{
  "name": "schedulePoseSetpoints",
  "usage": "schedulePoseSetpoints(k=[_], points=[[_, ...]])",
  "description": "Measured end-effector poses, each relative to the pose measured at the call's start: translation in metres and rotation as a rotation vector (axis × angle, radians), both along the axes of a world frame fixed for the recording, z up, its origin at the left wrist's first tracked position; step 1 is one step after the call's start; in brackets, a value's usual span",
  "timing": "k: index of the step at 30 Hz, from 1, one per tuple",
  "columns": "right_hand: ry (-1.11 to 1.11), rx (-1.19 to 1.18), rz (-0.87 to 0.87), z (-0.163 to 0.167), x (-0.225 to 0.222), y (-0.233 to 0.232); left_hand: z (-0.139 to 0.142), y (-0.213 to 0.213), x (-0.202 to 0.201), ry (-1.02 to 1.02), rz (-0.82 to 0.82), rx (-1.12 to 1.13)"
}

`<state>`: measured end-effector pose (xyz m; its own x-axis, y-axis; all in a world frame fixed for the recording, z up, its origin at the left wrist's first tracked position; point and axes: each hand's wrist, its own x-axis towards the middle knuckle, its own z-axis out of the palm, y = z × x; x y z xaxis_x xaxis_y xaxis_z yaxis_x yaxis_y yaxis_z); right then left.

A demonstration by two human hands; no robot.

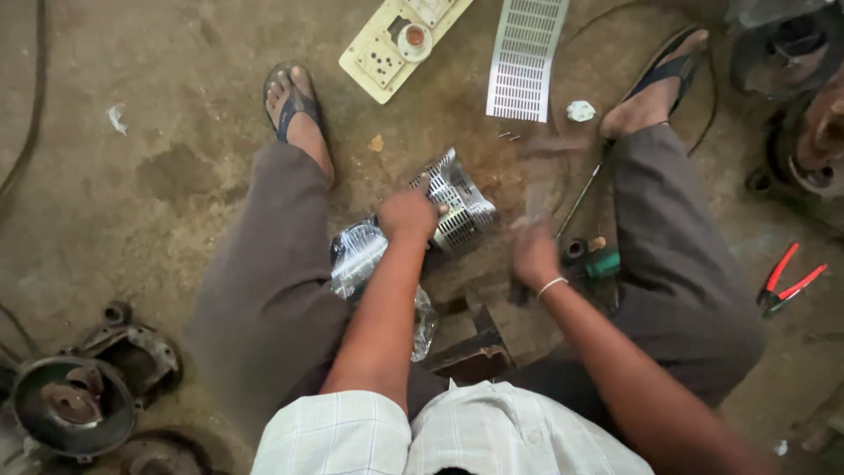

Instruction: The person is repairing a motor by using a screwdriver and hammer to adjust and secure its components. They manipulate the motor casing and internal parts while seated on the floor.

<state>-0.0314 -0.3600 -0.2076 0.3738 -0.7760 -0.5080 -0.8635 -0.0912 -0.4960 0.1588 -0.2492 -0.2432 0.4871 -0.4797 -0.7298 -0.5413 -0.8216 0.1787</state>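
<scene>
Looking down at a stained, dusty concrete floor (176,132), I am seeing workshop clutter spread all around: a cream switchboard (400,44) and a white slotted panel (526,57) are lying beyond my hands, red-handled pliers (789,280) are lying far out to the right of my right hand, and rusty motor housings (83,391) are sitting well to the left of my left hand. My left hand (406,214) is clamping down over a perforated metal cover (457,207), fingers curled over its near end; the cover is jutting out to the right of and beyond that hand, tilted on the floor. A crumpled clear plastic bag (360,259) is lying just beneath my left wrist. My right hand (532,255) is blurring near the cover's right side, and I cannot tell whether it is gripping anything. A green-handled screwdriver (598,264) is lying just right of it.
</scene>
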Motion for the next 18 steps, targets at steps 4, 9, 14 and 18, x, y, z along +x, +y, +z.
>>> schedulePoseSetpoints(k=[4,9,14,18], points=[[0.123,0.133,0.240,0.005,-0.012,0.016,-0.007,0.000,0.002,0.023,0.062,-0.017],[-0.295,-0.012,-0.226,0.053,-0.053,0.020,-0.014,0.002,0.013,0.044,0.026,-0.003],[-0.443,0.248,-0.561,0.066,-0.051,0.045,-0.019,-0.003,0.045,0.094,-0.020,0.061],[-0.275,0.346,-0.465,0.047,-0.043,0.056,-0.016,-0.005,0.054,0.131,-0.023,0.050]])
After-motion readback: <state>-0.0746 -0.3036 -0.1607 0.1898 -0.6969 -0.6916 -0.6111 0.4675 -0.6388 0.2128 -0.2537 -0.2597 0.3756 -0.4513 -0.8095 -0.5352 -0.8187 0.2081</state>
